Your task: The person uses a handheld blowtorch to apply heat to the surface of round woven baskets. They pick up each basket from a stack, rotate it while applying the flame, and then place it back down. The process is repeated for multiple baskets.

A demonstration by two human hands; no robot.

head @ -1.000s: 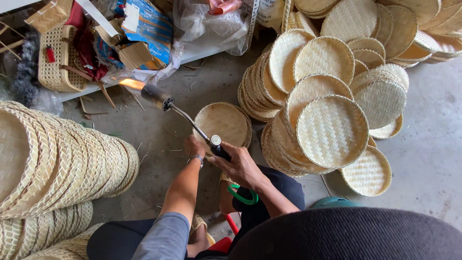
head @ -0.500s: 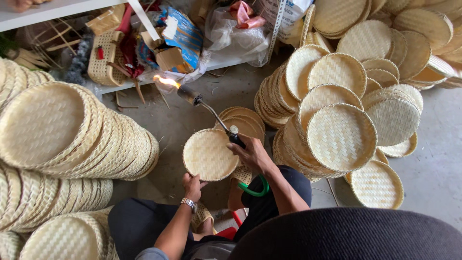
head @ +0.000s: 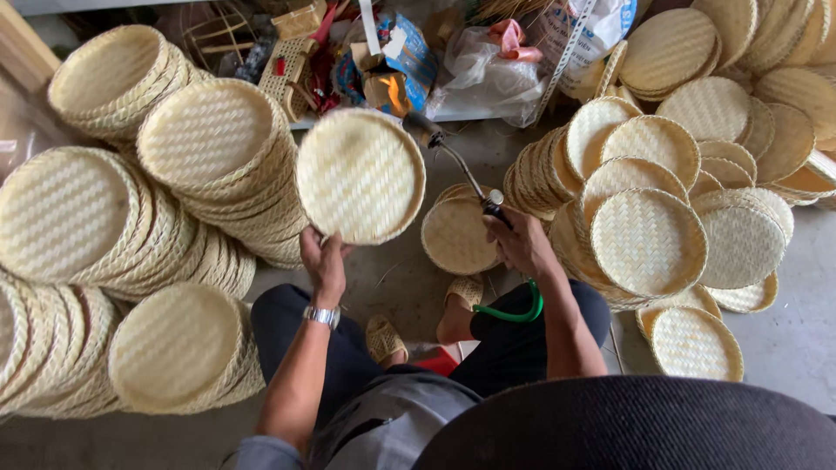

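- My left hand [head: 324, 261]: fingers clenched on the near rim of a round woven bamboo tray [head: 360, 176], held up on edge, its flat face turned towards me, above the concrete floor [head: 392, 278].
- My right hand [head: 521, 242]: closed around the handle of a gas torch [head: 453, 161].
- Gas torch: long axis slants from my right hand up, far and to the left; its nozzle points at the far right rim of the held tray, a small flame at the tip.
- Green hose [head: 514, 312]: curls below my right wrist.
- Wristwatch [head: 321, 315]: on my left wrist.
- Tray stacks, left [head: 205, 148]: leaning piles.
- Tray stacks, right [head: 649, 239]: overlapping piles.
- Small stack [head: 455, 237]: on the floor between my hands.
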